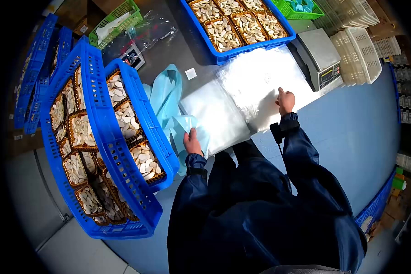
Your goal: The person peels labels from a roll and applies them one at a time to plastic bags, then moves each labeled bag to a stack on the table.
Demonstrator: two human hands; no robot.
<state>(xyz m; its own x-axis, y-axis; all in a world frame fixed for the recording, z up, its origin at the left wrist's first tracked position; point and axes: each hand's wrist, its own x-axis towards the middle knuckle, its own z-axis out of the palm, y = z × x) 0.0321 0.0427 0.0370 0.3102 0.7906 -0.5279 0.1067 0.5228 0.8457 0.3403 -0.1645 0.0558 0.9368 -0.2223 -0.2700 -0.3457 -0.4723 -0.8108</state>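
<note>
My left hand [192, 142] is closed at the edge of a light-blue plastic sheet [166, 93], thumb on top and the other fingers mostly out of sight. This thin sheet lies crumpled along the table's left part and hangs over the front edge. Beside that hand is a stack of clear plastic bags [214, 116]. Over a second, brightly lit pile of clear bags [255, 68], my right hand [285, 101] has its fingers curled in; whatever they may pinch is too small to make out.
A blue crate [221, 57] with trays of pale sliced pieces stands at the back. More blue crates [96, 114] of such trays are on the left. A digital scale [322, 55], white baskets [358, 55] and green baskets [116, 23] surround the table.
</note>
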